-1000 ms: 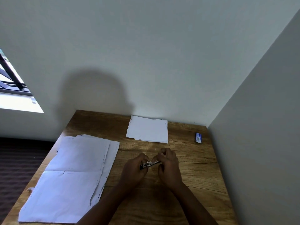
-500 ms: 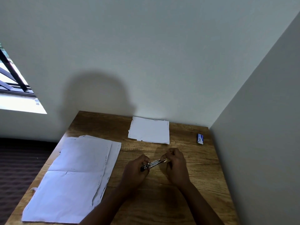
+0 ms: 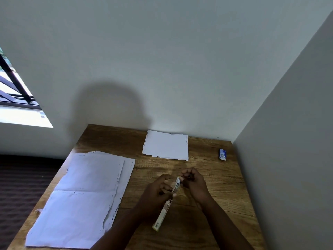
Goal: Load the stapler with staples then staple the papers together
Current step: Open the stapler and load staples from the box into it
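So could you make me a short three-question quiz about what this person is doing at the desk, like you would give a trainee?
1. True or false: the stapler lies flat on the wooden desk, untouched by either hand.
2. Which hand holds the stapler's middle? A) left hand B) right hand C) neither
3. Fill in: the small blue box sits near the desk's far ______ corner.

Key
1. False: both hands are on it, and it is swung open.
2. A. The right hand pinches something thin at the stapler's far end; what it is cannot be told.
3. Right. The large papers lie on the left, a smaller sheet stack by the wall.
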Available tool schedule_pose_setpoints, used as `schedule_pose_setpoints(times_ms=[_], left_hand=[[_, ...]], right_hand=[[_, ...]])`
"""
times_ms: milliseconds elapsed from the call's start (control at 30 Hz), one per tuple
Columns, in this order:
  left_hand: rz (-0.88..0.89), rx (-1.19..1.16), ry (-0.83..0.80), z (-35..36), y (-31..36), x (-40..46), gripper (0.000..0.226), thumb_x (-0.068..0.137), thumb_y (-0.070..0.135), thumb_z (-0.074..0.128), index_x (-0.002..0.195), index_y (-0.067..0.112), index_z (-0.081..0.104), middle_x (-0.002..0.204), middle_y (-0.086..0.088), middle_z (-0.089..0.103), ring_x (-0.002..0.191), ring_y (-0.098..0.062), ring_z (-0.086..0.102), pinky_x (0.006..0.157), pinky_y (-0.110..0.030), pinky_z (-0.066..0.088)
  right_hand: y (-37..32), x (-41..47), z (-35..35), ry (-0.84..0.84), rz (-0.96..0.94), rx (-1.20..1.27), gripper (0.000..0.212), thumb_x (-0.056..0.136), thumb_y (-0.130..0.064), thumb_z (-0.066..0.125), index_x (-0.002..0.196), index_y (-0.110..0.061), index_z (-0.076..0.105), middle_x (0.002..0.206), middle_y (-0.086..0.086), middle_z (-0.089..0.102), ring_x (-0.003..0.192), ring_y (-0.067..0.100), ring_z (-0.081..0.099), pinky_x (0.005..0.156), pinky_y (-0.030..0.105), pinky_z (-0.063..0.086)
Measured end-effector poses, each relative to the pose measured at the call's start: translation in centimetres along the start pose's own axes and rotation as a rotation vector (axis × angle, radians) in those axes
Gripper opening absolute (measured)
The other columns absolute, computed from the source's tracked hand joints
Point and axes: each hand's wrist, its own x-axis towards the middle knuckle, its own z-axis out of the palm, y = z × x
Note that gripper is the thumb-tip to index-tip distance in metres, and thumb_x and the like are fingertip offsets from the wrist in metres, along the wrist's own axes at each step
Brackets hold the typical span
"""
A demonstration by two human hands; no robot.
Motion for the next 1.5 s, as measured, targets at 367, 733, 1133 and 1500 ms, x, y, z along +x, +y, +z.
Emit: schedule_pose_setpoints(times_ms=[367,733,1133,1500], left_hand=[[-0.446,-0.318,-0.045,-0.1,0.8,0.0,0.019,0.086,0.020,0.070,0.103,0.013,0.072,0.090,-0.007,0.074,0.074,-0.014,0.069,0.061,-0.023,0.055],[-0.658,-0.865,-0.018,0.5,0.2,0.6,0.032,0.085,0.029,0.069,0.106,0.006,0.069,0.116,-0.018,0.067,0.097,-0.029,0.073,0.080,-0.030,0.061],[-0.603,-0.742,0.127,1.1,-0.3,0.9,0.027,0.090,0.009,0.064,0.107,-0.012,0.064,0.109,-0.022,0.071,0.083,-0.023,0.074,0.066,-0.021,0.062],[-0.550,-0.665,0.089,1.2,-0.8,1.0,0.022,0.076,-0.004,0.075,0.098,-0.001,0.071,0.094,-0.012,0.078,0.089,-0.027,0.075,0.066,-0.025,0.061]], right_hand=[[0.5,-0.3,-0.2,0.001,0.008,0.115,0.020,0.082,0.012,0.062,0.088,-0.007,0.059,0.099,0.019,0.061,0.093,0.024,0.061,0.069,0.024,0.052],[0.8,-0.2,0.2,-0.002,0.032,0.115,0.008,0.087,-0.003,0.063,0.094,0.001,0.064,0.089,0.009,0.065,0.081,0.015,0.060,0.066,0.021,0.050],[1.7,-0.6,-1.5,-0.195,0.009,0.075,0.054,0.058,-0.032,0.089,0.104,-0.016,0.067,0.095,0.002,0.075,0.095,0.015,0.070,0.080,0.026,0.055],[1.0,-0.9,-1.8,-0.031,-0.015,0.080,0.023,0.077,-0.003,0.075,0.096,-0.001,0.062,0.096,0.022,0.072,0.082,0.023,0.071,0.066,0.032,0.059]])
